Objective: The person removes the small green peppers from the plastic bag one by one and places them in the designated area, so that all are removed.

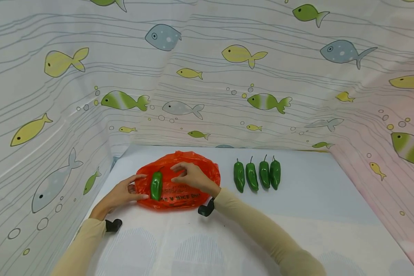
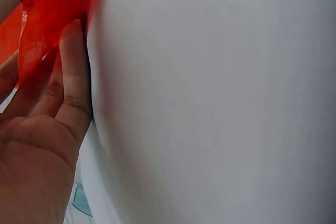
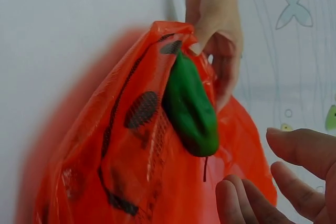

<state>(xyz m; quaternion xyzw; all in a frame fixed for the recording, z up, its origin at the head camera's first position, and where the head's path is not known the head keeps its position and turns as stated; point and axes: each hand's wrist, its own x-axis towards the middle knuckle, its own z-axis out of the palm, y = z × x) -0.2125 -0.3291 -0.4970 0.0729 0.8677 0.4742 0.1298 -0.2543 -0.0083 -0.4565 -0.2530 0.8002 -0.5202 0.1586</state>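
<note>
A red plastic bag (image 1: 183, 188) with dark print lies on the table, and one green chili pepper (image 1: 156, 186) rests on its left part, stem pointing away. At the bag's left edge is my left hand (image 1: 119, 193), fingers and thumb spread against the plastic. In the left wrist view, straight fingers (image 2: 73, 66) touch the bag from beneath. My right hand (image 1: 193, 178) hovers over the bag, to the right of the pepper, thumb and fingers apart with nothing between them. The right wrist view has the pepper (image 3: 190, 106) apart from those fingers (image 3: 310, 153).
Several more green chili peppers (image 1: 252, 176) lie side by side in a row right of the bag. A pale tablecloth (image 1: 262, 230) covers the table. Fish-patterned curtains (image 1: 214, 88) hang behind and on both sides.
</note>
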